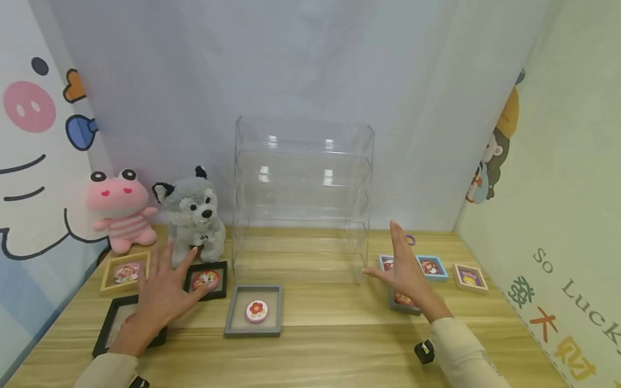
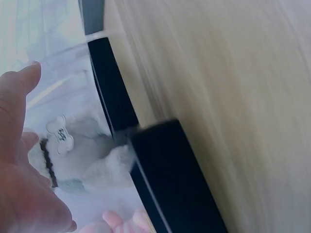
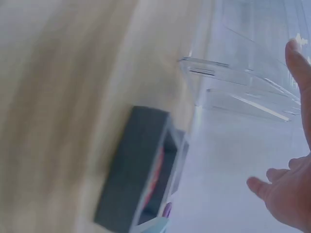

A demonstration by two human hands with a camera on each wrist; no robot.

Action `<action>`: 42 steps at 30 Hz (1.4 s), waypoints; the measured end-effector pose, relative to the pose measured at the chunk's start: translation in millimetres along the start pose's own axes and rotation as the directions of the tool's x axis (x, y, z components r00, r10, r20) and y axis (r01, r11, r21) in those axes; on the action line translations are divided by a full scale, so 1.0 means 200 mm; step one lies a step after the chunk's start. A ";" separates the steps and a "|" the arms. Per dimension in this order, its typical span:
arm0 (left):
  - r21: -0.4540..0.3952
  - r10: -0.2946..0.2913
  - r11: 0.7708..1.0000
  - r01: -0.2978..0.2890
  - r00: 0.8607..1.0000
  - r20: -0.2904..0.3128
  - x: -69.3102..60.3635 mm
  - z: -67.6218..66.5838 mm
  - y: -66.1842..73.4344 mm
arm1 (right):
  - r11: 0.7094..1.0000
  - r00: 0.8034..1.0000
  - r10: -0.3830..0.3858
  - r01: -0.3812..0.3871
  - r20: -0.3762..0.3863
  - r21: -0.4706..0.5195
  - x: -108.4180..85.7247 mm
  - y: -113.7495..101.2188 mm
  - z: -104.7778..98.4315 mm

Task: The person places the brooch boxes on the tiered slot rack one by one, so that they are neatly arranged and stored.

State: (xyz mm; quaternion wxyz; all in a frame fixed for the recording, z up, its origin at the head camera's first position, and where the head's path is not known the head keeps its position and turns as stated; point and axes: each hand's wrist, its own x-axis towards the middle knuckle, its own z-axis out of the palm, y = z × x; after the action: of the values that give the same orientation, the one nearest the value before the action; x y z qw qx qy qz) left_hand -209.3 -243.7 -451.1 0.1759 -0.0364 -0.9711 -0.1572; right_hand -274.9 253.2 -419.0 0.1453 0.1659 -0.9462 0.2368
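Note:
My left hand (image 1: 162,291) is spread over the framed badges at the left, fingers straight, holding nothing. Beneath and beside it lie a large black frame (image 1: 104,337), a smaller black frame (image 1: 223,280) with a round badge, and a wooden-coloured frame (image 1: 109,277). On the right, my right hand (image 1: 405,275) reaches out with its fingers extended and thumb apart, partly covering a dark grey frame (image 1: 405,308) and a pale frame (image 1: 383,260). A clear tiered acrylic rack (image 1: 303,202) stands between the hands; whether the right thumb touches it I cannot tell.
A grey frame (image 1: 253,331) with a flower badge lies before the rack. Farther right are a blue frame (image 1: 439,276), a beige frame (image 1: 470,288) and a purple ring (image 1: 411,240). A pink plush (image 1: 123,215) and a grey plush dog (image 1: 194,215) sit at the back left.

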 end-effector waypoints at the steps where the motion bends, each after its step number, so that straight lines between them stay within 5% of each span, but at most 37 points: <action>1: -0.014 0.002 1.000 -0.002 1.000 -0.006 0.00 0.00 0.01 | 1.000 1.000 -0.010 0.010 -0.001 0.025 0.01 -0.01 -0.01; 12: -0.294 -0.018 0.956 0.022 1.000 0.016 -0.04 -0.02 0.23 | 0.985 0.993 -0.116 0.111 0.029 0.129 0.26 -0.12 -0.07; 16: -0.339 -0.013 0.940 0.047 0.995 0.101 -0.05 0.00 0.30 | 0.986 0.992 -0.108 0.098 0.072 0.136 0.33 -0.16 -0.09; 18: -0.356 -0.011 0.931 0.078 0.983 0.186 -0.05 0.00 0.33 | 0.988 0.991 -0.095 0.083 0.091 0.132 0.36 -0.18 -0.09; 21: -0.372 -0.001 0.919 0.128 0.946 0.323 -0.05 0.01 0.35 | 0.990 0.990 -0.071 0.055 0.123 0.131 0.38 -0.19 -0.10; 24: -0.395 0.017 0.906 0.152 0.919 0.394 -0.05 0.03 0.35 | 0.991 0.988 -0.056 0.037 0.145 0.132 0.39 -0.20 -0.10; 32: -0.394 0.045 0.913 0.110 0.930 0.366 -0.04 0.08 0.33 | 0.991 0.987 -0.043 0.022 0.152 0.132 0.40 -0.20 -0.10; 42: -0.433 -0.005 0.880 0.194 0.916 0.401 -0.02 0.10 0.35 | 0.991 0.986 -0.030 0.008 0.161 0.135 0.43 -0.20 -0.09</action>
State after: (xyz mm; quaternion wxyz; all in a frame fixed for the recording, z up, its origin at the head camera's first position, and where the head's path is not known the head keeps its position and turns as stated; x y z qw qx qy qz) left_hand -203.8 -170.6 -450.1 -0.0426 -0.0567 -0.9210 -0.3832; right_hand -333.9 208.1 -356.5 0.0583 0.2032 -0.9352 0.2842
